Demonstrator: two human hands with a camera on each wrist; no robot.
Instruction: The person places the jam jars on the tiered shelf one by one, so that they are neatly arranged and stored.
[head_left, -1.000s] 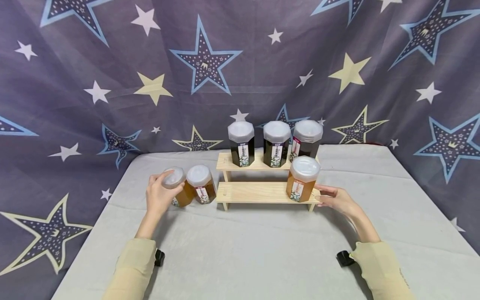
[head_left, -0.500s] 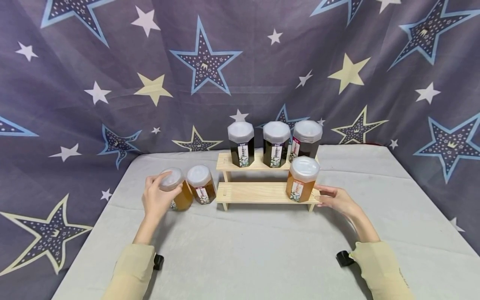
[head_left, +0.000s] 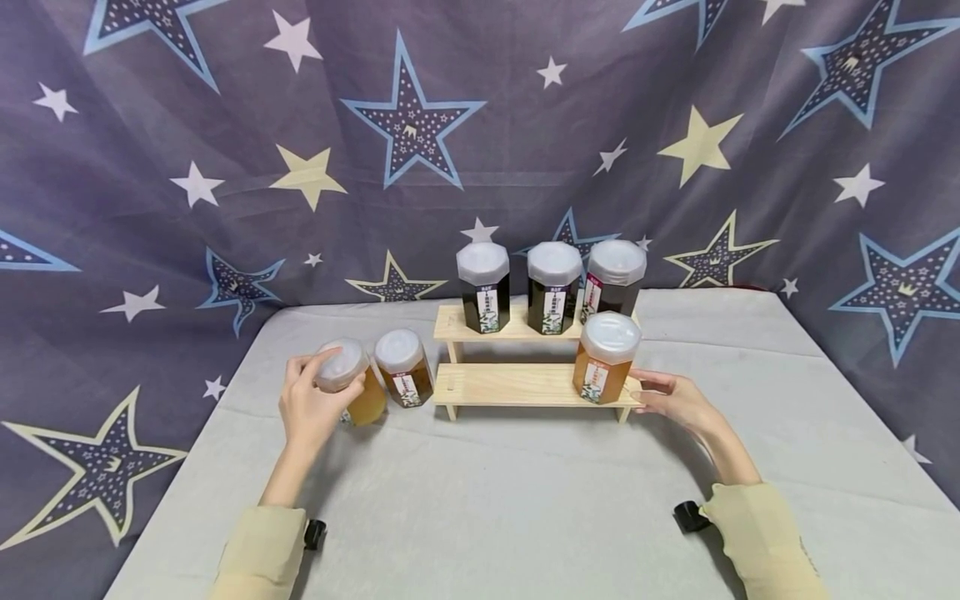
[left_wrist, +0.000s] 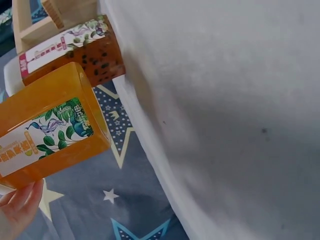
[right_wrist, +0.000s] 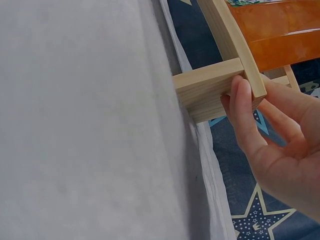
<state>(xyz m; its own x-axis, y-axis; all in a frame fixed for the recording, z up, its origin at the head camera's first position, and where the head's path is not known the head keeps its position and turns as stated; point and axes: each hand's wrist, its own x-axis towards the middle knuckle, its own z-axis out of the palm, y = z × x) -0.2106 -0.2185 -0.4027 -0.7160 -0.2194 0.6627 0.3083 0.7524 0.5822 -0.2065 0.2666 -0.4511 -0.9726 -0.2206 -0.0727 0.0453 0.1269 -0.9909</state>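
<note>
My left hand [head_left: 311, 404] grips a honey jar [head_left: 367, 404] by its white lid, left of the wooden stand. In the left wrist view this jar [left_wrist: 55, 125] holds clear amber contents and leans; whether its base touches the table I cannot tell. Close to its right stands a second jar [head_left: 405, 379], with dark specks in its contents [left_wrist: 97, 62]. On the right, my right hand [head_left: 678, 404] pinches the end of the two-tier stand's lower shelf [head_left: 510, 385], thumb and fingers on the board's edge [right_wrist: 252, 85]. An orange jar [head_left: 603, 367] stands on that shelf's right end.
On the upper shelf [head_left: 517, 327] stand three dark jars: a left one [head_left: 483, 292], a middle one [head_left: 553, 292] and a right one [head_left: 617, 275], partly hidden by the orange jar. A grey cloth [head_left: 480, 508] covers the table. Behind hangs a star-patterned curtain [head_left: 525, 150].
My left hand has moved slightly left and toward me with the jar, widening the gap to the speckled jar. The right hand and the stand have stayed in place.
</note>
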